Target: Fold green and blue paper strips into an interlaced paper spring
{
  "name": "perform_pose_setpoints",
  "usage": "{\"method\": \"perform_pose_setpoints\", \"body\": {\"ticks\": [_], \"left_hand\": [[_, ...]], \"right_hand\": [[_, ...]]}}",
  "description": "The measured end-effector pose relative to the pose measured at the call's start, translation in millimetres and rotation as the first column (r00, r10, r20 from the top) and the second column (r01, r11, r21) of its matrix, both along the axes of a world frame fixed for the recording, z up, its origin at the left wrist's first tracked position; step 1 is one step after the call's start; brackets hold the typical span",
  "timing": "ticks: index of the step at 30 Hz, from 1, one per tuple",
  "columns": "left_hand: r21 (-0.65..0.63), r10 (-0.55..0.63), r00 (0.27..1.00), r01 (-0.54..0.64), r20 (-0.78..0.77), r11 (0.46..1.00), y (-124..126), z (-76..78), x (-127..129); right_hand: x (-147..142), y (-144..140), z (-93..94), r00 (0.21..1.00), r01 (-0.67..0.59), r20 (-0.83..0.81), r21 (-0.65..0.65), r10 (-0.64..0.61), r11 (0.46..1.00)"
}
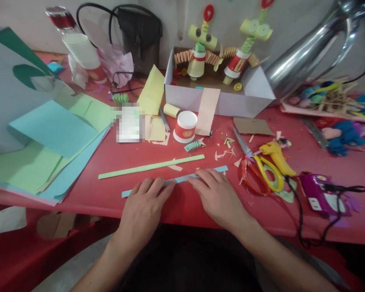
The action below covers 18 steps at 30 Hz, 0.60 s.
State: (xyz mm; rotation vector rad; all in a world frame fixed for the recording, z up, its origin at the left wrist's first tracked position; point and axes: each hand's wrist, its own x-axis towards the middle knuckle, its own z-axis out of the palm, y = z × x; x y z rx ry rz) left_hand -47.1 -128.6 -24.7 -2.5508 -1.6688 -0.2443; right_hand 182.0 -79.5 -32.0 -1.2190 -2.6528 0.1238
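A long light-blue paper strip [182, 179] lies near the front edge of the red table [115, 198]. My left hand [146, 202] rests flat on the strip's left part, fingers together and pressing down. My right hand [215, 194] presses flat on the strip's right part. Neither hand grips anything. A light-green paper strip [152, 166] lies just beyond the blue one, untouched. A small green folded accordion piece [193, 145] sits behind it, close to a red-and-white paper cup [185, 126].
Scissors [255, 168] and a yellow glue gun [276, 156] lie to the right, then a purple device [318, 194] with a cable. A white box [249, 97] holds paper-cup figures. Coloured sheets [54, 129] are stacked at the left. Paper scraps litter the middle.
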Motion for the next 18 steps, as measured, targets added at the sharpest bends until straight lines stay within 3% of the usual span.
{"method": "perform_pose_setpoints", "body": {"ticks": [7,13,18], "left_hand": [[-0.057,0.001,1.000,0.000,0.006,0.998,2.7,5.8,2.5],[-0.028,0.019,0.999,-0.018,0.040,0.999,-4.9,-1.3,-13.4],[-0.015,0.038,0.998,-0.038,0.046,0.999,-9.8,-3.0,-16.5]], "right_hand": [[-2.0,-5.0,-1.8,0.997,0.023,-0.078,-0.017,-0.024,1.000],[5.3,-4.5,-15.9,0.991,0.058,-0.125,0.171,-0.037,0.984],[10.4,-3.2,-16.7,0.995,0.060,-0.093,0.228,-0.040,0.972]]}}
